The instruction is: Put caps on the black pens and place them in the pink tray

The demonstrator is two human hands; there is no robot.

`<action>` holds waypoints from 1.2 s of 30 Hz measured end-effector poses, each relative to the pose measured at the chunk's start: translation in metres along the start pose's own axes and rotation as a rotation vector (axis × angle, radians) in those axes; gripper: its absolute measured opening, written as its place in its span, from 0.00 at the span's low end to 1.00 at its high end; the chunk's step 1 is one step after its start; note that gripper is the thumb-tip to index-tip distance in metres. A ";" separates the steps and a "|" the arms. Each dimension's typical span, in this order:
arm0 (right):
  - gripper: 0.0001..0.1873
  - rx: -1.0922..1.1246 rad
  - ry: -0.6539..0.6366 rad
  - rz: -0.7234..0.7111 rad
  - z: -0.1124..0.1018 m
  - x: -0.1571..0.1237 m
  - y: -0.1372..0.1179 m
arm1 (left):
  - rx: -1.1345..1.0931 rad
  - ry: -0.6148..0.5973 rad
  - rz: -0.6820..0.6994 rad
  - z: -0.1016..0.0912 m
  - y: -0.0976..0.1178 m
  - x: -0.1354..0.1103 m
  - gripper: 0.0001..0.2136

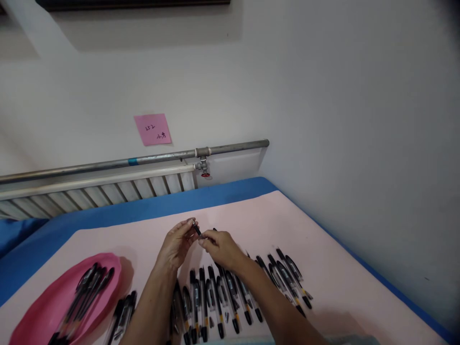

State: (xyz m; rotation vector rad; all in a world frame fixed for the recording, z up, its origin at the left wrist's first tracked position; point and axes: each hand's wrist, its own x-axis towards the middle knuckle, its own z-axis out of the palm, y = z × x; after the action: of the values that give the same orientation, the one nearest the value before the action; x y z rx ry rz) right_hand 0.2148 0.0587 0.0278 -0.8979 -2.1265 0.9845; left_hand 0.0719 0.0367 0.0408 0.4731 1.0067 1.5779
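Over the pink table sheet, my left hand (180, 242) pinches one end of a short black pen part (197, 229), held at a slant. Its lower end sits in the closed fingers of my right hand (220, 247). Both hands are close together, so the exact kind of part is hard to make out. Below them lie several black-and-clear pen parts (204, 306), laid in rows with caps beside barrels. More pen parts (283, 278) lie to the right of my right forearm.
A pink oval basin (39, 306) at the lower left holds several pens (84, 292). Beside it lie more pen parts (124, 311). Behind the blue-edged table (230, 194) stand a radiator (108, 194), a metal pipe (161, 157) and a valve (204, 167). A wall rises on the right.
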 end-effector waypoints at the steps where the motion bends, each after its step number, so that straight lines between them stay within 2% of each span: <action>1: 0.09 -0.021 0.020 0.004 0.001 0.000 -0.001 | 0.003 0.003 0.009 0.002 -0.002 0.000 0.06; 6: 0.07 -0.100 0.093 0.007 0.006 0.000 -0.005 | -0.013 0.026 0.031 0.006 -0.007 -0.001 0.07; 11: 0.11 0.164 0.045 0.056 0.010 -0.001 -0.008 | -0.043 -0.074 -0.029 0.004 -0.005 -0.001 0.07; 13: 0.11 0.205 0.031 0.064 0.010 -0.001 -0.010 | -0.050 -0.080 -0.025 0.003 -0.003 -0.001 0.08; 19: 0.10 0.072 0.041 0.035 0.010 0.000 -0.008 | 0.029 0.016 0.039 0.003 0.000 -0.002 0.08; 25: 0.09 0.076 0.056 0.034 0.011 0.000 -0.005 | 0.038 -0.003 0.025 0.004 -0.002 -0.003 0.08; 32: 0.12 0.255 0.039 0.089 0.012 0.000 -0.009 | 0.014 -0.065 -0.018 0.007 -0.002 -0.006 0.08; 36: 0.11 0.175 0.041 0.074 0.009 0.000 -0.011 | 0.046 -0.022 -0.031 0.006 0.000 -0.006 0.11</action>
State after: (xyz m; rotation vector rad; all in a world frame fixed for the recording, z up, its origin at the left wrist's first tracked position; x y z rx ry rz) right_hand 0.2042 0.0498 0.0318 -0.9068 -1.9502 1.1598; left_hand 0.0782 0.0337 0.0456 0.5028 1.0309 1.5216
